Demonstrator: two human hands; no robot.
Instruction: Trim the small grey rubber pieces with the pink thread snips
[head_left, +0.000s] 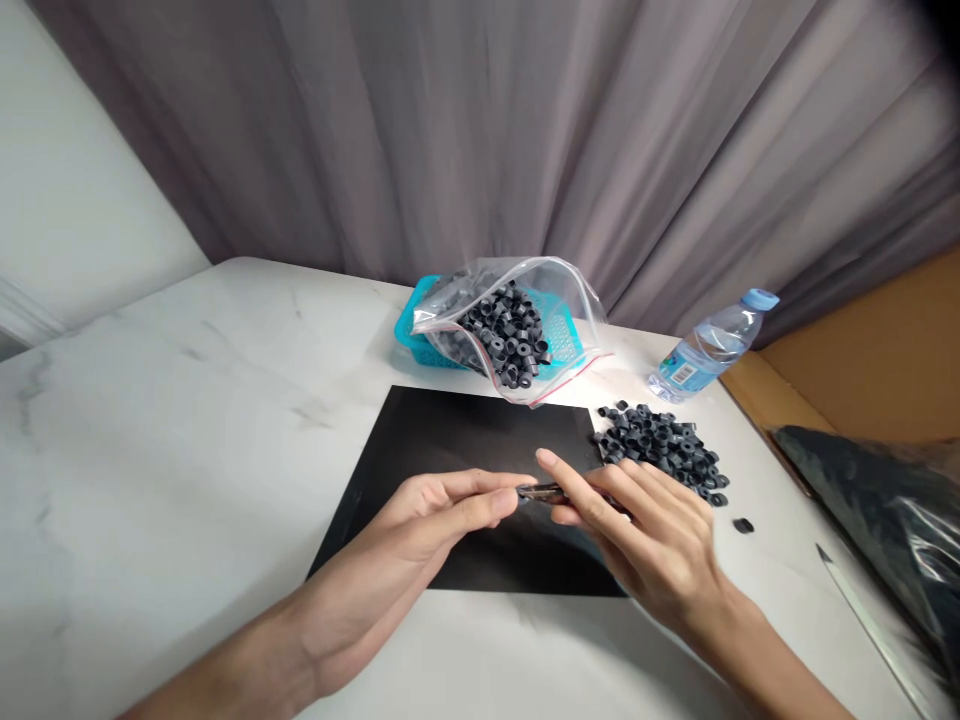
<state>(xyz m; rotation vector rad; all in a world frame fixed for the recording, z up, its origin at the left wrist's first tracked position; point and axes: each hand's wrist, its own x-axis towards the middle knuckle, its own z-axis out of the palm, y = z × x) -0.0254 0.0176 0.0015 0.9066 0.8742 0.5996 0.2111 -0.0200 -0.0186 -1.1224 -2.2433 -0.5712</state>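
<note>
The right hand (660, 535) holds a small shiny tool (541, 493), and its tip points at the left hand (424, 520), whose thumb and finger are close together right there. Small black rings (664, 440) lie in a heap on the bench (187, 400) just past the right hand, which covers some of them. Fingers hide much of the tool, and I can't tell if the left hand holds anything.

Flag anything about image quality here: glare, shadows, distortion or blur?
Head view, light: soft shadow beside the left forearm on the white table; faint sheen on the black mat; glare on the dark plastic at right. Head view, edges: bottle leans outward, probably wide-angle distortion; top-right corner darkens. Head view, centre: small tool in the right hand lacks crisp detail.
</note>
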